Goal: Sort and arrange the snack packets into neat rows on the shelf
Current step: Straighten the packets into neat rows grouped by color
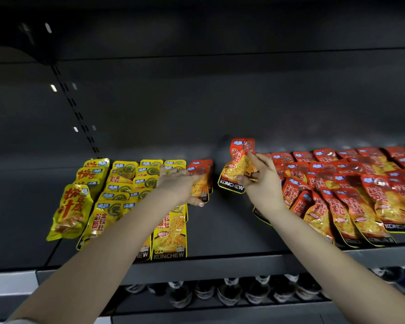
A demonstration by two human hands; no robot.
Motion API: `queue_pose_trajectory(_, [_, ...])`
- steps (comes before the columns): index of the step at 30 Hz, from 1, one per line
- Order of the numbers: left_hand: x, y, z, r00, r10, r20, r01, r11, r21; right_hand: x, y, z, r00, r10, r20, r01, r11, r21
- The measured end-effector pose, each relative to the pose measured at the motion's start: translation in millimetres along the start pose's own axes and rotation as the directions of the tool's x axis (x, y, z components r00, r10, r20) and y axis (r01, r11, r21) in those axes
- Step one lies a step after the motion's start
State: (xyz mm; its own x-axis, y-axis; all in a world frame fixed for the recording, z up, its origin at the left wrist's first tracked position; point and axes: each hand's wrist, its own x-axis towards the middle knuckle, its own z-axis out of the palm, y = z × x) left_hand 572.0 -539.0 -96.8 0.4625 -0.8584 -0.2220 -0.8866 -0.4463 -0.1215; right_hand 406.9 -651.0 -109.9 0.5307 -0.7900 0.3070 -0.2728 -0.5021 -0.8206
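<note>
I see a dark shelf [220,232] with snack packets lying flat on it in two colour groups and a bare strip between them.

The right hand [261,183] holds one red packet [237,164] lifted above that bare strip, almost upright and a little tilted. Its grip is closed on the packet: the index finger lies along the right side and the thumb presses on the lower part. On the black band at the bottom I can read "KONCHEW". Above it are big Chinese characters and a small blue logo at the top, too small for me to read.

The left hand [180,183] lies on a small red stack [202,181] just beside the yellow group. Its grip is around the stack, with the fingers over the top and the thumb under the lower edge.

The yellow packets [126,183] stand in overlapping rows on the left. Several show "双面金钱肚" in red, and the front one [168,237] shows "KONCHEW" again. The leftmost column [68,211] has other writing, which starts with "捞汁".

On the right, the red heap [360,195] is many red packets of the same design, overlapping and not straight, some with "KONCHEW" visible at the front edge.

Under the shelf I see dark bottles [229,293], blurred.
</note>
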Motion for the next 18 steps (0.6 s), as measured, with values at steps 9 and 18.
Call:
queue_pose_trajectory(9, [-15,12,3,0.999,0.039,-0.016,-0.039,0.999,-0.016,-5,2,11,0.995,0.017,0.095,-0.022,0.999,0.044])
queue_pose_trajectory(18, [-15,32,24,0.977,-0.056,-0.204,0.037,0.995,-0.092,-7,8,15,0.992,0.022,0.127,-0.021,1.000,-0.003])
